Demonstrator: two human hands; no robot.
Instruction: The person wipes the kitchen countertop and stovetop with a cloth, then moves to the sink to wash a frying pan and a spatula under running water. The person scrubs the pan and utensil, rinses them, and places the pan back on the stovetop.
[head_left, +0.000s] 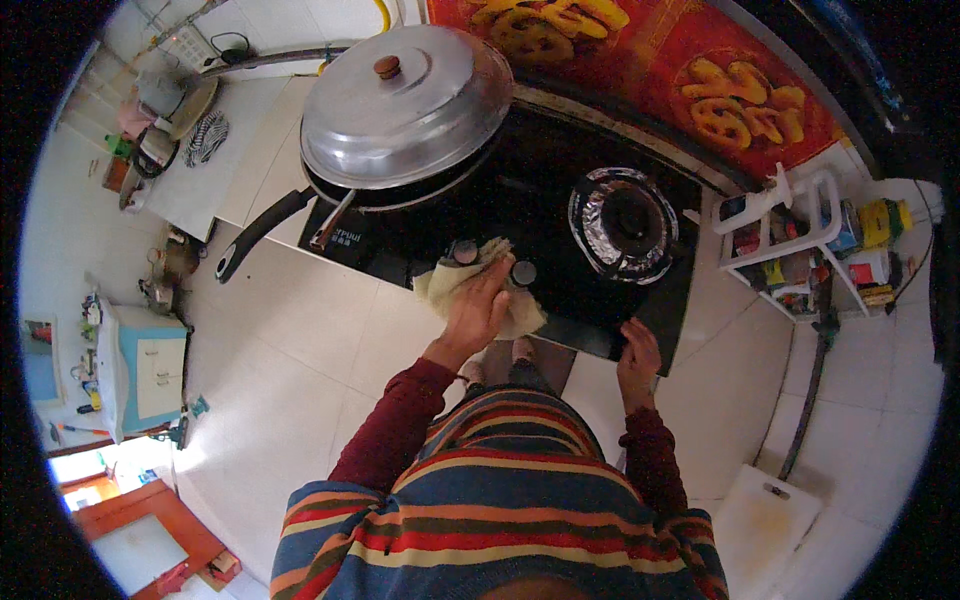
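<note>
My left hand (476, 307) presses on a pale yellow cloth (442, 285) spread over the front edge of a black glass gas cooktop (540, 225). Two round control knobs, a left one (464, 252) and a right one (523, 273), stand beside its fingers. Under my left palm the cloth is hidden. My right hand (639, 356) rests at the cooktop's front edge, farther right, its fingers on the black surface and no object seen in it. Behind the cloth, to the left, a pan with a domed metal lid (405, 112) covers the left burner.
The pan's black handle (259, 232) juts out left over the edge. A foil-lined burner (624, 225) is at the right. A white rack (780, 247) with bottles and packets stands beyond the cooktop's right side. A white cutting board (765, 525) is at lower right.
</note>
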